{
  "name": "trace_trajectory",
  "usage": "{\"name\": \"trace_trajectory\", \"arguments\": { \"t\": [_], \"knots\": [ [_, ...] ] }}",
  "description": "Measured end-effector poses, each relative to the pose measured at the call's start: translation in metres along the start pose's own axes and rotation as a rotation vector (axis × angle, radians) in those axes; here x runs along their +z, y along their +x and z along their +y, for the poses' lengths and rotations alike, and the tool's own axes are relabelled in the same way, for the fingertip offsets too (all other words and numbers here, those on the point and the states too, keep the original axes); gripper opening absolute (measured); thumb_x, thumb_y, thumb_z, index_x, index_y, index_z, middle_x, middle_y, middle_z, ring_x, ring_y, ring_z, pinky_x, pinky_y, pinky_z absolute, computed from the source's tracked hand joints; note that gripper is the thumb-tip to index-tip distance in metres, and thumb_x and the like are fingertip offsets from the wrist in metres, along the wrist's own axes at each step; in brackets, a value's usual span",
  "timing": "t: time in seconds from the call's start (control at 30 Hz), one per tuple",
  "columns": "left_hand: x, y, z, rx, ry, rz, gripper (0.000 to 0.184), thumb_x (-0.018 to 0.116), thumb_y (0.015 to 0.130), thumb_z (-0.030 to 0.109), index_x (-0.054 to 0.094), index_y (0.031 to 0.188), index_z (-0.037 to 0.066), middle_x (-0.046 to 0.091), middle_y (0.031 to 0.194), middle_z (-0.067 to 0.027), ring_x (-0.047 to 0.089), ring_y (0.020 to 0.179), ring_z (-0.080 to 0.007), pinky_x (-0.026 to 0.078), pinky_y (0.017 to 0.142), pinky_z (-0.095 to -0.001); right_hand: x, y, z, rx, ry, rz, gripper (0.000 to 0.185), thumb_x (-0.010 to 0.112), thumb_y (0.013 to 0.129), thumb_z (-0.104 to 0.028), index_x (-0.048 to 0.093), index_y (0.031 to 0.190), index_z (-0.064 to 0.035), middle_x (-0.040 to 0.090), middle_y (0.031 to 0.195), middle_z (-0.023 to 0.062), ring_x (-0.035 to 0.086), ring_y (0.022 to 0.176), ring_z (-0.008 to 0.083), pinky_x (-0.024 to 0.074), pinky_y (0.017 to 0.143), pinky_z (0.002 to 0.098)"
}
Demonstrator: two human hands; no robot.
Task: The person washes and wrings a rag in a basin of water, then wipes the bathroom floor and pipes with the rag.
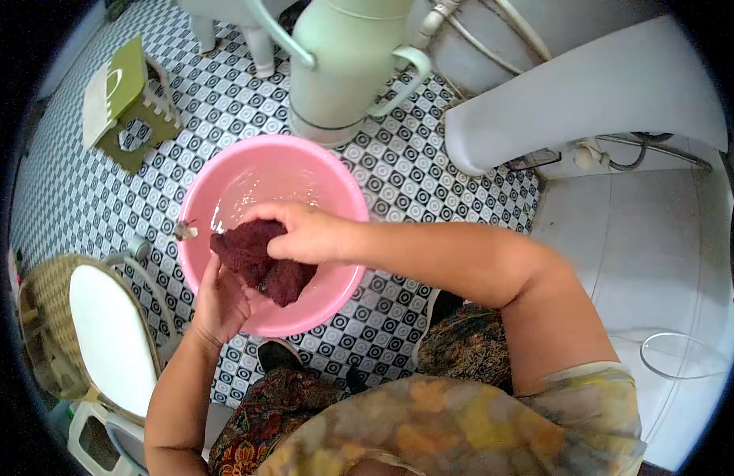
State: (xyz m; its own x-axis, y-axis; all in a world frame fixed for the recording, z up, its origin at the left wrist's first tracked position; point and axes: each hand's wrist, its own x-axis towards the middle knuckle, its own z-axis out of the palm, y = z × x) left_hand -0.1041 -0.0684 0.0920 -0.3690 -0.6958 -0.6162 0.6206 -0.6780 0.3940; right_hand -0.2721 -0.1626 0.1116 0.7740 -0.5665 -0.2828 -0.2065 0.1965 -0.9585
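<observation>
A wet-looking, dark maroon cloth (252, 252) is bunched up over a round pink basin (352, 186) with clear water in it. My right hand (302, 232) grips the cloth from above, thumb on the near side and fingers over the far side. At the cloth's lower left, my left hand (222, 305) holds its edge with the thumb side up; part of its fingers is hidden beneath the fabric. One end of the cloth hangs down toward the basin's near side.
Behind the basin stands a pale green jug (347, 71). A green and white step stool (133, 103) is at the far left, and a white padded seat (113, 337) at near left. The white pedestal (557, 95) rises on the right. Patterned tiles (406, 190) cover the floor.
</observation>
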Motion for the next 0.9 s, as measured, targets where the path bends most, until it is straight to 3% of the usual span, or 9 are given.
{"name": "trace_trajectory", "arguments": {
  "t": [0.23, 0.43, 0.57, 0.63, 0.67, 0.73, 0.77, 0.87, 0.9],
  "knots": [
    [-0.002, 0.001, -0.005, -0.083, 0.258, 0.052, 0.061, 0.032, 0.084, 0.052, 0.039, 0.12, 0.004, 0.051, 0.107, -0.0138, 0.054, 0.092, -0.0251, 0.043, 0.082, -0.0381, -0.081, -0.052, -0.02, 0.19, 0.207, 0.041, 0.049, 0.046, 0.061, 0.003, 0.049, 0.11, -0.0002, 0.055, 0.103, 0.0083, 0.052, 0.095, 0.0161, 0.0399, 0.087, 0.0284],
    [-0.023, -0.009, -0.012, -0.127, 0.34, 0.227, 0.052, 0.033, 0.086, 0.046, 0.048, 0.109, 0.001, 0.056, 0.095, -0.0119, 0.055, 0.084, -0.0213, 0.043, 0.075, -0.0329, -0.203, -0.087, -0.013, 0.413, -0.28, 0.169, 0.044, 0.046, 0.063, 0.002, 0.051, 0.106, -0.0042, 0.056, 0.098, 0.0053, 0.054, 0.087, 0.0141, 0.0441, 0.079, 0.0276],
    [-0.025, -0.016, -0.008, -0.093, 0.325, 0.382, 0.047, 0.037, 0.087, 0.042, 0.051, 0.103, 0.0, 0.057, 0.09, -0.0111, 0.057, 0.08, -0.021, 0.045, 0.071, -0.0315, -0.28, -0.08, 0.052, 0.301, -0.783, 0.259, 0.043, 0.046, 0.062, 0.004, 0.052, 0.104, -0.004, 0.057, 0.096, 0.0079, 0.055, 0.086, 0.0179, 0.0441, 0.078, 0.0274],
    [-0.028, -0.019, -0.006, -0.06, 0.327, 0.419, 0.046, 0.037, 0.087, 0.041, 0.051, 0.103, 0.0, 0.058, 0.089, -0.0109, 0.057, 0.078, -0.0208, 0.045, 0.071, -0.0315, -0.315, -0.067, 0.074, 0.193, -0.977, 0.527, 0.041, 0.052, 0.061, -0.002, 0.057, 0.101, -0.0087, 0.057, 0.094, 0.0175, 0.054, 0.087, 0.0335, 0.0428, 0.08, 0.0367],
    [-0.029, -0.019, -0.006, -0.053, 0.342, 0.444, 0.045, 0.036, 0.088, 0.04, 0.051, 0.102, 0.0, 0.058, 0.088, -0.0107, 0.057, 0.077, -0.0207, 0.046, 0.07, -0.0314, -0.328, -0.059, 0.081, 0.175, -0.983, 0.515, 0.041, 0.052, 0.061, -0.002, 0.057, 0.101, -0.0087, 0.057, 0.094, 0.0175, 0.054, 0.087, 0.0335, 0.0428, 0.08, 0.0367],
    [-0.031, -0.021, -0.008, -0.036, 0.318, 0.48, 0.043, 0.036, 0.088, 0.038, 0.051, 0.101, 0.0, 0.058, 0.086, -0.0103, 0.058, 0.076, -0.0204, 0.046, 0.071, -0.0316, -0.341, -0.047, 0.088, 0.125, -1.226, 0.871, 0.041, 0.056, 0.061, -0.003, 0.057, 0.101, -0.0109, 0.055, 0.1, 0.0164, 0.05, 0.091, 0.0346, 0.0417, 0.081, 0.0367],
    [-0.032, -0.021, -0.009, -0.042, 0.299, 0.501, 0.042, 0.036, 0.088, 0.037, 0.051, 0.101, 0.0, 0.058, 0.086, -0.0103, 0.058, 0.076, -0.0206, 0.046, 0.071, -0.032, -0.347, -0.04, 0.091, 0.244, -1.28, 0.928, 0.045, 0.062, 0.062, -0.01, 0.055, 0.106, -0.0154, 0.047, 0.114, 0.015, 0.046, 0.1, 0.0335, 0.0394, 0.086, 0.0385],
    [-0.037, -0.024, -0.014, -0.06, 0.272, 0.542, 0.042, 0.036, 0.088, 0.037, 0.051, 0.102, 0.0, 0.058, 0.085, -0.0105, 0.057, 0.076, -0.0215, 0.046, 0.071, -0.0332, -0.347, -0.023, 0.1, 0.466, -1.359, 0.845, 0.054, 0.067, 0.062, -0.018, 0.05, 0.113, -0.0201, 0.039, 0.124, 0.013, 0.039, 0.109, 0.0333, 0.0367, 0.09, 0.042],
    [-0.038, -0.026, -0.016, -0.059, 0.25, 0.557, 0.043, 0.036, 0.087, 0.037, 0.051, 0.102, 0.0, 0.058, 0.085, -0.0108, 0.057, 0.077, -0.0218, 0.046, 0.071, -0.0334, -0.352, -0.017, 0.105, 0.534, -1.312, 0.822, 0.067, 0.07, 0.061, -0.028, 0.042, 0.121, -0.0235, 0.033, 0.13, 0.0114, 0.032, 0.116, 0.0354, 0.0322, 0.095, 0.0448]
  ]
}}
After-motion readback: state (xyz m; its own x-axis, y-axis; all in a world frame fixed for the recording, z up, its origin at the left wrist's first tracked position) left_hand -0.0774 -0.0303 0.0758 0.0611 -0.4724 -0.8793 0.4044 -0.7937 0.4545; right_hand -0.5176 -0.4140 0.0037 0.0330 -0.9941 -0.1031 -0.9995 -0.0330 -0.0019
